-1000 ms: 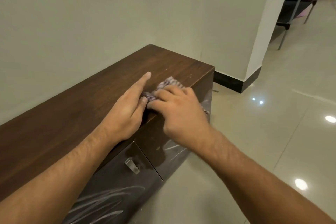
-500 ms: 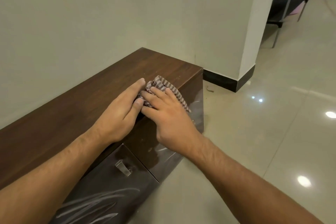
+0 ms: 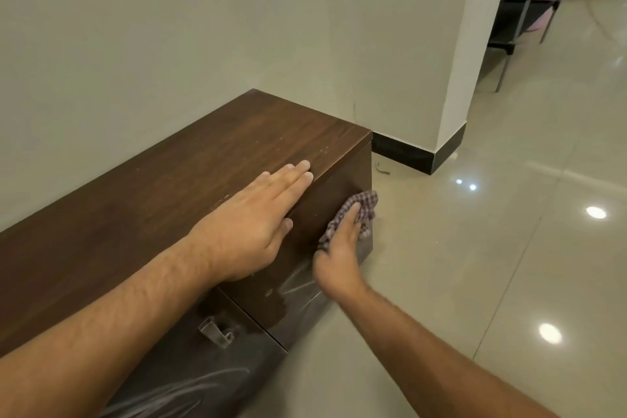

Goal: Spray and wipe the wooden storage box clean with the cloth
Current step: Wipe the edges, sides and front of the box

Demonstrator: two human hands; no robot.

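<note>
Change: since the earlier frames the checked cloth (image 3: 367, 204) has been taken from the top edge of the wooden storage box (image 3: 203, 176) down onto its front face, and the left hand (image 3: 258, 224) has been laid flat.
Left hand: rested palm-down on the box top near the front edge, fingers straight and together; nothing is held.
Right hand: (image 3: 339, 258) pressed against the front face, fingers stretched out over the cloth, which is pinned to the wood.
Cloth: bunched on the front face, close to the far right corner of the box.
Box: set along the wall (image 3: 169, 27); wet streaks are seen on its front.
Handle: a metal handle (image 3: 215, 332) is fixed to the nearer front panel.
Floor: glossy tiles (image 3: 475, 282) marked by light reflections.
</note>
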